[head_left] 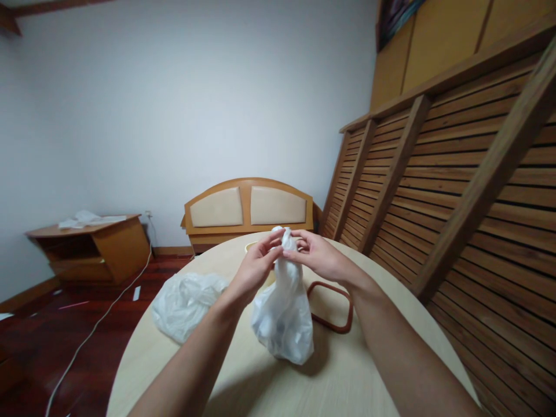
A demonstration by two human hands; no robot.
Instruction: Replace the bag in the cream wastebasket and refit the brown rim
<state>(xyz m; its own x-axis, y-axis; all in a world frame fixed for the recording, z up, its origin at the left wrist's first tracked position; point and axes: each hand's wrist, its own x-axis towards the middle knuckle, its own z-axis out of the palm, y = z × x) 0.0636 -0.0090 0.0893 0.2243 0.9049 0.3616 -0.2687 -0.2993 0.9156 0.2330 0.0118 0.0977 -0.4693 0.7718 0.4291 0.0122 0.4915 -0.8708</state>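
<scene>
A filled white plastic bag point(283, 321) is gathered at its neck over the round table point(243, 385). My left hand point(262, 258) pinches the twisted neck from the left. From the other side, my right hand point(316, 255) has its fingers closed on the same neck. The bag's contents show only as vague lumps through the plastic. To the right lies a reddish-brown frame with rounded corners point(347, 318). Left of my forearm sits a crumpled translucent plastic bag point(185, 307). Behind my left hand a yellowish rim point(249, 247) shows, mostly hidden.
A wooden headboard with pale panels point(217, 208) stands against the wall beyond the table. Large slatted wooden panels point(434, 185) lean along the right. At left, a low cabinet point(104, 249) carries white sheets, and a white cable point(102, 321) crosses the dark floor.
</scene>
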